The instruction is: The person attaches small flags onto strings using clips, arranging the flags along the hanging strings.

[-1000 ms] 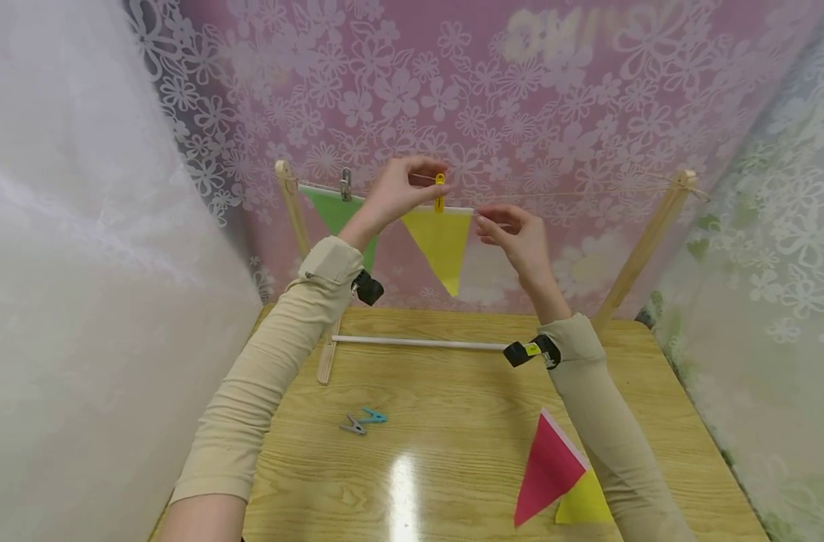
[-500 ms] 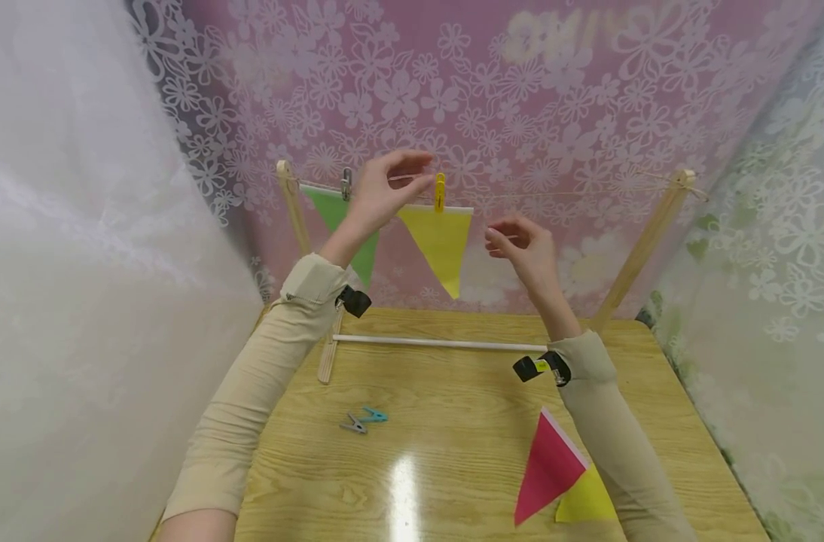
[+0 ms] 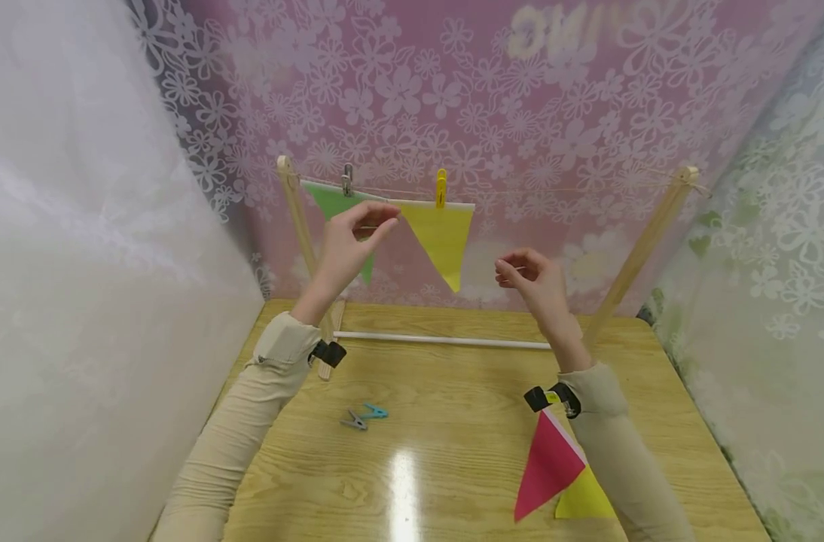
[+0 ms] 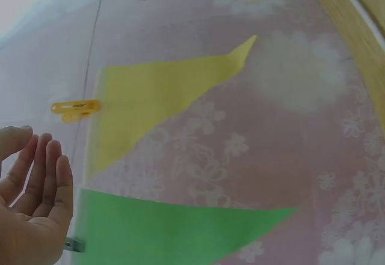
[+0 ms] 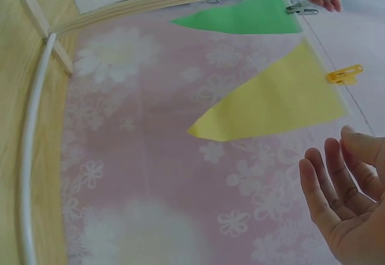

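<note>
A yellow triangular flag (image 3: pixel 439 237) hangs from the string by a yellow clothespin (image 3: pixel 441 188). To its left, a green flag (image 4: pixel 162 229) hangs by a grey clothespin (image 3: pixel 347 181); my left hand (image 3: pixel 351 241) overlaps it in the head view. That hand holds nothing, its fingers loosely bent with thumb and fingertips apart. My right hand (image 3: pixel 537 290) is in the air to the right of the yellow flag, relaxed and holding nothing. In the right wrist view its fingers (image 5: pixel 337 184) stand below the yellow flag's top corner.
Two wooden posts (image 3: pixel 639 256) carry the string (image 3: pixel 554 191), and a white rod (image 3: pixel 439 340) runs between them low down. On the table (image 3: pixel 453 421) lie a grey clothespin (image 3: pixel 354 421), a blue clothespin (image 3: pixel 374 411), a red flag (image 3: pixel 547 470) and another yellow flag (image 3: pixel 581 498) partly under it.
My left hand has let go of the yellow clothespin and moved down and left. My right hand has drawn away from the yellow flag's corner, down and right. The flag stays hanging.
</note>
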### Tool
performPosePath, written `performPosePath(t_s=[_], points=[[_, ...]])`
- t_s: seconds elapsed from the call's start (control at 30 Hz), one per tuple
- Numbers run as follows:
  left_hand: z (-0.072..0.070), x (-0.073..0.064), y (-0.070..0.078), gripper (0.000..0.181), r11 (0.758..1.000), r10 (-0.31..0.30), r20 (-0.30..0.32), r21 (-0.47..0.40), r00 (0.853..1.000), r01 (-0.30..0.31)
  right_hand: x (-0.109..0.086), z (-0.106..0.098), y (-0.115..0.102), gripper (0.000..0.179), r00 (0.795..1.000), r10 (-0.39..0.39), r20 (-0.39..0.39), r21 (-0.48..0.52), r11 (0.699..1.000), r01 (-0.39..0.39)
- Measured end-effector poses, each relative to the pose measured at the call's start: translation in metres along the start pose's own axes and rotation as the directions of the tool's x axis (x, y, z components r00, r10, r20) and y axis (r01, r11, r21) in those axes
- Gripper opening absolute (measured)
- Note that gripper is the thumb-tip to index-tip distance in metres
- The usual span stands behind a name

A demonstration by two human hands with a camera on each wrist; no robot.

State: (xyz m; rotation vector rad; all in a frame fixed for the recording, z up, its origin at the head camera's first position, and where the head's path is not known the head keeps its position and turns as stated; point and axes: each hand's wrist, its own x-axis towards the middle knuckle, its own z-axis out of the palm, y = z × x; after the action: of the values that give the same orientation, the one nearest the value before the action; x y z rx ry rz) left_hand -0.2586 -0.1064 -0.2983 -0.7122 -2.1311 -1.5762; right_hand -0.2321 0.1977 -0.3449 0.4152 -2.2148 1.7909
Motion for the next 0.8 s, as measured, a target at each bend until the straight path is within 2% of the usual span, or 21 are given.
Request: performPosePath(t_s=[0.13,0.3,0.5,0.63,0.8], points=[[0.002,-0.022,-0.024,0.026,0.997,-0.074,0.018,-0.018,0.997,0.074,-0.01,-0.004,0.026,0.027,1.0,0.02,0.01,0.019,1.0,-0.02],[0.007,-0.051,-0.052,0.027,0.984,-0.17,0.041,-0.055,0.985,0.172,-0.022,-0.011,0.057,0.031,0.998,0.062,0.005,0.002,0.998,-0.062],[0.009,-0.088,-0.086,0.026,0.966,-0.256,0.035,-0.028,0.966,0.257,-0.046,-0.021,0.086,0.032,0.988,0.153,-0.007,-0.062,0.986,-0.153],[0.013,-0.112,-0.108,0.027,0.95,-0.311,0.017,0.002,0.95,0.311,-0.064,-0.031,0.109,0.033,0.981,0.195,-0.012,-0.056,0.979,-0.195],[0.019,-0.143,-0.137,0.024,0.937,-0.349,0.007,0.036,0.937,0.349,-0.088,-0.044,0.133,0.033,0.969,0.243,-0.036,-0.091,0.965,-0.246]])
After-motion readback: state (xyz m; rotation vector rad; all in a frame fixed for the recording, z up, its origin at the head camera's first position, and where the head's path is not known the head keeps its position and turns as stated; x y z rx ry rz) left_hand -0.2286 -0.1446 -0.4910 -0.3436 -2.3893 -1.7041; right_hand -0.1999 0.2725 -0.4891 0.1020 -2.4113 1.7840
